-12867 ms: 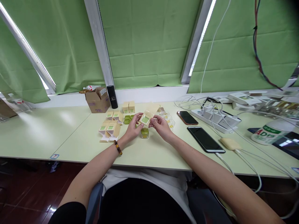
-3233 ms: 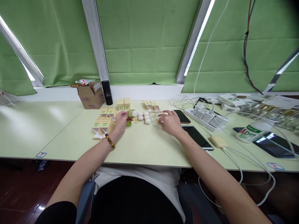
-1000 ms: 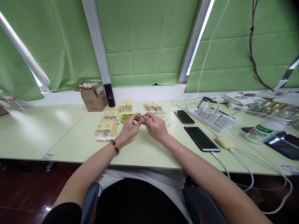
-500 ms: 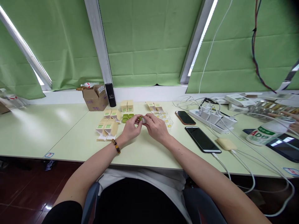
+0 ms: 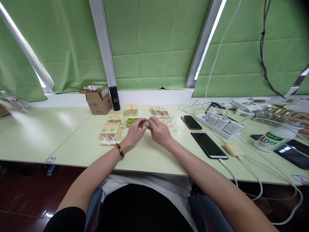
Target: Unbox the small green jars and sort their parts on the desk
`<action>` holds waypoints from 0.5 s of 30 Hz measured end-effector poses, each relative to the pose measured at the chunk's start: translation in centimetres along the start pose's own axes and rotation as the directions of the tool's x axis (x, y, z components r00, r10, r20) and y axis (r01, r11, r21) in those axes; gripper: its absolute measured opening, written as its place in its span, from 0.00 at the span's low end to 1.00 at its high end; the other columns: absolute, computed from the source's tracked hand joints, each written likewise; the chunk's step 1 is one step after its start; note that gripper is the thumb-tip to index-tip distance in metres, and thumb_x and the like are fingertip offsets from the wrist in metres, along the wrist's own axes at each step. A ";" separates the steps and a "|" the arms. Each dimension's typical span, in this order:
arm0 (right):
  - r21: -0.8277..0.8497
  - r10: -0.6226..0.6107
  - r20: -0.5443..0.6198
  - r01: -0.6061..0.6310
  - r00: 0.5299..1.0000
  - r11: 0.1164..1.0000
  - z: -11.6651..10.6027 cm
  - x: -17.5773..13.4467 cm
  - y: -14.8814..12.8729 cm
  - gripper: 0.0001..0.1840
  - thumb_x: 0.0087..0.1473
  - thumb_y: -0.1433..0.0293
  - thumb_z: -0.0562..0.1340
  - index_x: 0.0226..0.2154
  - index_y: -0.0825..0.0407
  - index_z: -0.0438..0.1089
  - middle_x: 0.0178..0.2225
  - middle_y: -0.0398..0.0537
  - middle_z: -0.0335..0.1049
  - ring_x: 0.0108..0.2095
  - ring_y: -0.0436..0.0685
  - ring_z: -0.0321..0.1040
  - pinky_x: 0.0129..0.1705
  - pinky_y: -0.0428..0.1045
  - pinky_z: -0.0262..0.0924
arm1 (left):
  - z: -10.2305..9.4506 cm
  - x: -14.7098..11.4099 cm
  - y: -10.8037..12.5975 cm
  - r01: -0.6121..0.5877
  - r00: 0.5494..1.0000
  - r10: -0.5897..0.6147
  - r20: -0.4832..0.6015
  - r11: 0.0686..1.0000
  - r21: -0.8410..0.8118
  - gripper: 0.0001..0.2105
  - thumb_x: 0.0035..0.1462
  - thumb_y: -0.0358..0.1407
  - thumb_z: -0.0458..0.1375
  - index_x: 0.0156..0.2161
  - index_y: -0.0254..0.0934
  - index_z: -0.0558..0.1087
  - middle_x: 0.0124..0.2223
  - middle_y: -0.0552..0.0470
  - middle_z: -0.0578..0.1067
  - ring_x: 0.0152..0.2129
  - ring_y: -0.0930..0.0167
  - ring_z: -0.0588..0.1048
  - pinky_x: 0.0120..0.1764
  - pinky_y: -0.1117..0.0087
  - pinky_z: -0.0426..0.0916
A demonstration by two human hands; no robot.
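Note:
My left hand [image 5: 135, 130] and my right hand [image 5: 159, 131] meet above the table, fingertips pinched together. Between them is a small round whitish piece [image 5: 147, 123] with a bit of green at its left end; its kind is too small to tell. Just behind my left fingers sits a green tray with square compartments [image 5: 130, 121], partly covered by the hand. Beyond my right hand lies a clear plastic tray [image 5: 174, 129] with small yellow pieces in its round cups. Several cream folded cartons with green windows [image 5: 115, 130] stand to the left of my left hand.
At the back stand an open cardboard box [image 5: 98, 102] and a black cylinder [image 5: 114, 98]. To the right lie two phones [image 5: 209, 145], a power strip [image 5: 218, 125] with chargers, tangled white cables and a white bottle [image 5: 272, 138]. Another person's hand shows at the right edge.
My hands stay together in the same place. The small piece between the fingertips has turned a little, showing more white and less green. The other person's hand at the right has shifted.

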State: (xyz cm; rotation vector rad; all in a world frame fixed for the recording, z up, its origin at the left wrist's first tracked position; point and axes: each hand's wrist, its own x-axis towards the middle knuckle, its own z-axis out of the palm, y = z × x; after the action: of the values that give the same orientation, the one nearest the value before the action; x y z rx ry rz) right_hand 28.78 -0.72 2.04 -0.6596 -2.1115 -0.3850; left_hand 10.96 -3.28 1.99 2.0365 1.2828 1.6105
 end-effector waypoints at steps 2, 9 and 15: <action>0.040 0.022 -0.001 -0.022 1.000 0.999 0.1 0.0 0.0 0.20 0.71 0.72 0.50 0.62 0.50 0.64 0.53 0.62 0.72 0.45 0.64 0.76 0.37 0.55 0.72 | -0.1 0.1 0.0 0.005 1.000 -0.005 -0.004 1.000 -0.007 0.12 0.65 0.33 0.57 0.52 0.38 0.76 0.47 0.46 0.83 0.38 0.68 0.82 0.45 0.64 0.79; 0.181 0.119 -0.006 -0.116 0.993 0.977 0.1 -0.9 0.8 0.18 0.72 0.66 0.52 0.61 0.49 0.63 0.54 0.62 0.69 0.49 0.66 0.74 0.44 0.59 0.75 | -0.9 0.1 0.2 -0.113 0.989 0.101 0.105 0.987 0.114 0.22 0.59 0.34 0.66 0.58 0.40 0.74 0.52 0.46 0.81 0.39 0.67 0.79 0.47 0.63 0.75; 0.134 0.136 0.032 -0.139 0.990 0.981 -0.4 -1.0 0.8 0.18 0.71 0.64 0.54 0.60 0.48 0.66 0.54 0.59 0.72 0.46 0.65 0.75 0.40 0.56 0.73 | -1.0 0.2 -0.2 -0.145 0.982 0.123 0.146 0.978 0.152 0.22 0.59 0.31 0.66 0.58 0.42 0.75 0.49 0.47 0.80 0.45 0.63 0.75 0.54 0.58 0.71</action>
State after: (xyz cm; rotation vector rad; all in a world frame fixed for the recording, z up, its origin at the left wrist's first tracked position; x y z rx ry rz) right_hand 29.96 -0.52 1.50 -0.7272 -2.0783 -0.1555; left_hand 10.00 -3.32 2.42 2.3328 1.2897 1.4336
